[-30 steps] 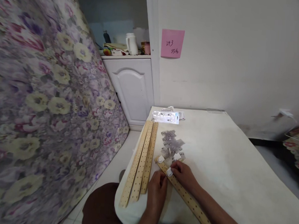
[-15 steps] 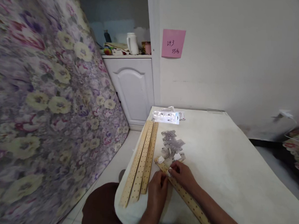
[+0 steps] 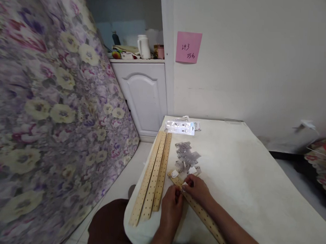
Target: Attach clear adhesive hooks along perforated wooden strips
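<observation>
A long, light wooden strip with rows of holes lies slantwise in front of me, passing under both hands. My right hand pinches a small white piece over the strip. My left hand is closed at the strip's near edge, right beside the white piece; what its fingertips grip is hidden. Another small white piece sits at the strip's far end. Just beyond my right fingers is a further white piece, among small clear packets holding metal parts.
Several similar perforated strips lie side by side along the left of the pale-covered table. Clear blister packaging rests at the far edge. A floral curtain hangs at left, and a white cabinet stands behind.
Both hands stay over the same spot on the strip. My right fingers have shifted slightly with the white piece, which now looks tilted differently. The view has moved a little.
</observation>
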`<state>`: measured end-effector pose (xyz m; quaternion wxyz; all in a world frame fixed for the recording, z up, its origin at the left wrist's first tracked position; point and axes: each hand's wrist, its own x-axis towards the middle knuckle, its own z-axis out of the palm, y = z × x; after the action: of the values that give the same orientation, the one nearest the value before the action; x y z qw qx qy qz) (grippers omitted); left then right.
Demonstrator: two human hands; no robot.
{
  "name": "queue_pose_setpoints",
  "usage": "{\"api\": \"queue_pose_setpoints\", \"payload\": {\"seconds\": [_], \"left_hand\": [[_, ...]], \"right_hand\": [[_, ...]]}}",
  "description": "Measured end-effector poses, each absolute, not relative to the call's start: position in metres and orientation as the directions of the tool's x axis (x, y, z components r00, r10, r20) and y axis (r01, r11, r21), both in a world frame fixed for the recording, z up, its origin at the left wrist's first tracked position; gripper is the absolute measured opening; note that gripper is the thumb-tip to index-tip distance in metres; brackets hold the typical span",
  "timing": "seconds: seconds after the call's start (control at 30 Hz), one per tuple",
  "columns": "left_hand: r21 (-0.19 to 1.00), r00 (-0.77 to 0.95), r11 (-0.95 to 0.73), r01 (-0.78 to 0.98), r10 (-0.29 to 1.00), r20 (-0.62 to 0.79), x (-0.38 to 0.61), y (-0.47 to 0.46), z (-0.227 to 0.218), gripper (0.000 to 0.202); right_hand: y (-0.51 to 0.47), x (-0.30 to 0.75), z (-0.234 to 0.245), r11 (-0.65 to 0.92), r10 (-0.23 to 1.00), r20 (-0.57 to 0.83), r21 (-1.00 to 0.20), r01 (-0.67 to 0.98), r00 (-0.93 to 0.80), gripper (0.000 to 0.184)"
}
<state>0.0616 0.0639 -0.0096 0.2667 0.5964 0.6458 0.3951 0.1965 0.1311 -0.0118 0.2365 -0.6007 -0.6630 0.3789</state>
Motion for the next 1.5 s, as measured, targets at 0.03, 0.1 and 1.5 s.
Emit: {"api": "queue_pose_setpoints", "payload": {"seconds": [0.03,0.1,1.5], "left_hand": [[0.830,-0.146,-0.023,0.557,0.981,0.125,0.062,0.064,-0.010,0.008],[0.833,-0.144,-0.023,0.553,0.982,0.123,0.062,0.064,-0.010,0.011],[0.862,-0.170,-0.029,0.507,0.977,0.133,0.064,0.065,-0.009,0.015]], "right_hand": [[0.131,0.197,-0.012,-0.008,0.976,-0.141,-0.786,0.618,-0.166,0.012],[0.131,0.197,-0.012,-0.006,0.977,-0.137,-0.785,0.619,-0.165,0.012],[0.153,0.275,-0.014,0.190,0.977,0.101,-0.810,0.554,-0.187,0.022]]}}
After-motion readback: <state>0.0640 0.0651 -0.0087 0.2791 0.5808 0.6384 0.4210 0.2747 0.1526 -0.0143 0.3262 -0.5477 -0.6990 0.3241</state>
